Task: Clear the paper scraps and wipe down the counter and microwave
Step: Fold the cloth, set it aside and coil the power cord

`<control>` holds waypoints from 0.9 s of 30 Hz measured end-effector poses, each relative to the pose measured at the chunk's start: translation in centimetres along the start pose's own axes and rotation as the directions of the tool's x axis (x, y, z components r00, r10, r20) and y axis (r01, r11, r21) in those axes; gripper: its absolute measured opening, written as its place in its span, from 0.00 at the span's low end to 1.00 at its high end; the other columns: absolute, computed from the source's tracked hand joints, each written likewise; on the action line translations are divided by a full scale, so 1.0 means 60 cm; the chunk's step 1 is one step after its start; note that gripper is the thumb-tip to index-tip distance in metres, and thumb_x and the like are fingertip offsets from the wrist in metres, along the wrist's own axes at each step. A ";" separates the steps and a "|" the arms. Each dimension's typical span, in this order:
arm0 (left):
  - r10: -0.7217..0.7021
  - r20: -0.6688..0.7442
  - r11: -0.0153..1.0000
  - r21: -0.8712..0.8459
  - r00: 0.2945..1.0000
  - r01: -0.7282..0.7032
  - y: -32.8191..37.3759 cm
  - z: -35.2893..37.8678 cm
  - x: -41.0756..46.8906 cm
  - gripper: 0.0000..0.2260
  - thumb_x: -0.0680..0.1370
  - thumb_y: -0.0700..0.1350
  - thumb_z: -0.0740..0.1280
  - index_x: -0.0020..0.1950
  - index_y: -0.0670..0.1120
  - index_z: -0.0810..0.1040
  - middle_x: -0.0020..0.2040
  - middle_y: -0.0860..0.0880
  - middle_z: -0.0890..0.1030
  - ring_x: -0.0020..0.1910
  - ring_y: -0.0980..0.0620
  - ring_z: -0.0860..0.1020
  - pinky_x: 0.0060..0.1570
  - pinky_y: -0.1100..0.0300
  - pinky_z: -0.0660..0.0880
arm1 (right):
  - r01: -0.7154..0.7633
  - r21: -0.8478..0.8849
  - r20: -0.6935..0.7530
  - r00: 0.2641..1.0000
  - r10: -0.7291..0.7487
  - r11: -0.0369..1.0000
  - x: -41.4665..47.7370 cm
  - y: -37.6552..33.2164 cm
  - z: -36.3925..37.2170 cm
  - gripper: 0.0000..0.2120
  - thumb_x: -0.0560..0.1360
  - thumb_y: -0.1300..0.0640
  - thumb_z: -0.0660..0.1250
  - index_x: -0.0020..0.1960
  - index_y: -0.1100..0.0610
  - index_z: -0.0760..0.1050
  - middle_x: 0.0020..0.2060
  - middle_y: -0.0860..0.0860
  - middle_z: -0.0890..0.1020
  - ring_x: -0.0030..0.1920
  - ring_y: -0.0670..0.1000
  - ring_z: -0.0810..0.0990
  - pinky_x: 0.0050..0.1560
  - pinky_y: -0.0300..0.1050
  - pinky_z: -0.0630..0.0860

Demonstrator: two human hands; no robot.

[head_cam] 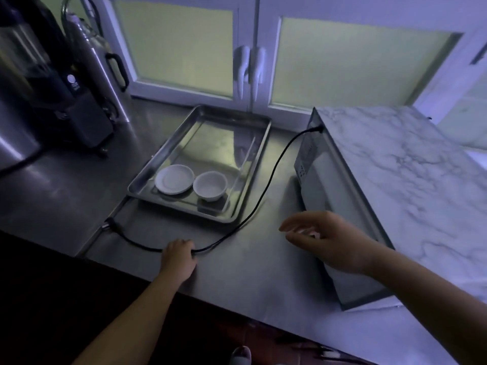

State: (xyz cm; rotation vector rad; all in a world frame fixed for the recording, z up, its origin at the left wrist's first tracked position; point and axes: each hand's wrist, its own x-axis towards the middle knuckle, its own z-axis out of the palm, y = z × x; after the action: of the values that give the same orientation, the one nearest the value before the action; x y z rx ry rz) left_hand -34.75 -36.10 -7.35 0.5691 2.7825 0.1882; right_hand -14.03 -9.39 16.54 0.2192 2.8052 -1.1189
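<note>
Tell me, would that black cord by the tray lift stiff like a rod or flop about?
Probably floppy: the black cord lies in a loose curve across the counter, so it should sag and trail when lifted. It looks thin, likely light. One end enters the microwave, so a hard pull may go taut and tug there.

bare left grip and right grip, bare forearms, one pale rounded shoe toe (dim, blurry)

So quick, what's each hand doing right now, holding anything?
Left hand: fingers curled over the black cord on the counter.
Right hand: open, holding nothing, beside the microwave.
</note>
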 end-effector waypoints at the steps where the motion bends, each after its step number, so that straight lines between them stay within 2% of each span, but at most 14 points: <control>1: 0.037 0.003 0.999 -0.021 0.999 -0.037 0.008 0.002 -0.003 0.07 0.77 0.50 0.67 0.53 0.51 0.78 0.54 0.50 0.78 0.57 0.47 0.76 0.55 0.55 0.70 | -0.015 0.000 -0.016 1.000 0.015 1.000 -0.005 0.004 -0.007 0.06 0.79 0.47 0.66 0.54 0.40 0.80 0.49 0.36 0.83 0.52 0.34 0.80 0.57 0.42 0.76; 4: 0.176 0.091 0.976 -0.149 0.980 -0.161 0.044 0.010 -0.024 0.03 0.77 0.49 0.69 0.48 0.52 0.78 0.49 0.54 0.79 0.51 0.51 0.78 0.51 0.57 0.74 | -0.040 0.017 -0.094 0.995 0.041 0.999 -0.021 0.017 -0.031 0.06 0.79 0.49 0.67 0.51 0.37 0.79 0.46 0.35 0.83 0.50 0.34 0.80 0.55 0.37 0.75; 6: 0.239 0.125 0.950 -0.234 0.963 -0.205 0.076 0.012 -0.044 0.02 0.77 0.49 0.69 0.48 0.53 0.78 0.48 0.57 0.78 0.49 0.55 0.78 0.50 0.59 0.74 | -0.043 0.043 -0.146 0.988 0.049 0.998 -0.033 0.025 -0.046 0.07 0.78 0.50 0.68 0.49 0.37 0.80 0.45 0.34 0.83 0.50 0.35 0.80 0.55 0.37 0.76; 9: 0.283 0.109 0.920 -0.311 0.953 -0.238 0.128 0.011 -0.061 0.03 0.77 0.50 0.68 0.50 0.54 0.79 0.47 0.58 0.79 0.46 0.59 0.77 0.49 0.60 0.75 | -0.042 0.080 -0.206 0.977 0.058 0.996 -0.051 0.043 -0.069 0.05 0.78 0.52 0.69 0.51 0.44 0.83 0.44 0.38 0.84 0.49 0.38 0.82 0.56 0.41 0.77; 11: 0.287 0.079 0.898 -0.370 0.955 -0.239 0.167 0.005 -0.069 0.02 0.78 0.48 0.69 0.50 0.53 0.80 0.45 0.57 0.80 0.45 0.60 0.78 0.47 0.61 0.76 | -0.038 0.098 -0.232 0.971 0.060 0.994 -0.065 0.056 -0.088 0.05 0.78 0.53 0.69 0.51 0.45 0.83 0.44 0.38 0.84 0.48 0.39 0.82 0.55 0.40 0.77; 12: 0.280 0.070 0.883 -0.410 0.957 -0.228 0.186 0.001 -0.073 0.01 0.78 0.47 0.69 0.48 0.54 0.80 0.45 0.56 0.81 0.44 0.60 0.78 0.46 0.63 0.76 | -0.034 0.104 -0.243 0.968 0.059 0.994 -0.072 0.063 -0.099 0.05 0.78 0.54 0.69 0.51 0.46 0.84 0.43 0.39 0.85 0.48 0.39 0.82 0.55 0.40 0.77; 14: 0.241 0.072 0.844 -0.508 0.968 -0.172 0.224 0.000 -0.084 0.07 0.78 0.44 0.69 0.45 0.56 0.78 0.42 0.55 0.82 0.40 0.60 0.79 0.42 0.63 0.77 | -0.029 0.119 -0.254 0.965 0.059 0.993 -0.091 0.081 -0.122 0.05 0.79 0.55 0.69 0.52 0.49 0.84 0.44 0.41 0.85 0.48 0.40 0.82 0.55 0.40 0.77; 17: 0.189 0.065 0.738 -0.668 0.980 -0.098 0.280 -0.002 -0.100 0.15 0.78 0.36 0.67 0.47 0.58 0.78 0.41 0.48 0.81 0.35 0.53 0.79 0.33 0.60 0.74 | -0.022 0.111 -0.256 0.965 0.050 0.994 -0.123 0.117 -0.156 0.06 0.79 0.54 0.68 0.54 0.50 0.83 0.49 0.42 0.84 0.51 0.40 0.81 0.59 0.41 0.76; 21: 0.125 0.017 0.572 -0.818 0.992 -0.058 0.355 -0.017 -0.121 0.26 0.76 0.26 0.61 0.34 0.56 0.82 0.41 0.47 0.82 0.35 0.52 0.77 0.38 0.62 0.72 | -0.027 0.082 -0.290 0.956 0.050 0.996 -0.165 0.180 -0.201 0.06 0.79 0.53 0.68 0.54 0.49 0.82 0.54 0.42 0.82 0.56 0.42 0.79 0.64 0.44 0.74; 24: 0.004 0.012 0.427 -0.904 1.000 0.009 0.409 -0.049 -0.150 0.23 0.79 0.27 0.59 0.34 0.48 0.84 0.43 0.43 0.83 0.35 0.50 0.76 0.38 0.60 0.74 | -0.035 0.002 -0.300 0.953 0.034 0.999 -0.191 0.236 -0.238 0.07 0.78 0.53 0.69 0.55 0.47 0.82 0.57 0.39 0.80 0.58 0.42 0.78 0.63 0.43 0.73; 27: -0.075 -0.049 0.329 -0.944 0.996 -0.022 0.461 -0.098 -0.186 0.20 0.81 0.30 0.58 0.41 0.46 0.85 0.45 0.44 0.83 0.38 0.52 0.79 0.37 0.65 0.78 | -0.096 -0.046 -0.277 0.958 0.080 0.994 -0.204 0.289 -0.275 0.09 0.77 0.51 0.70 0.57 0.46 0.81 0.59 0.39 0.77 0.59 0.51 0.79 0.60 0.42 0.72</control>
State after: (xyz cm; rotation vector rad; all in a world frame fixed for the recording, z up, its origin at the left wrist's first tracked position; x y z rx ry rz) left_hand -16.72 -15.72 6.22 0.1607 2.1268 1.7350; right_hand 0.20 13.31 18.66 0.5274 3.0258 -1.0580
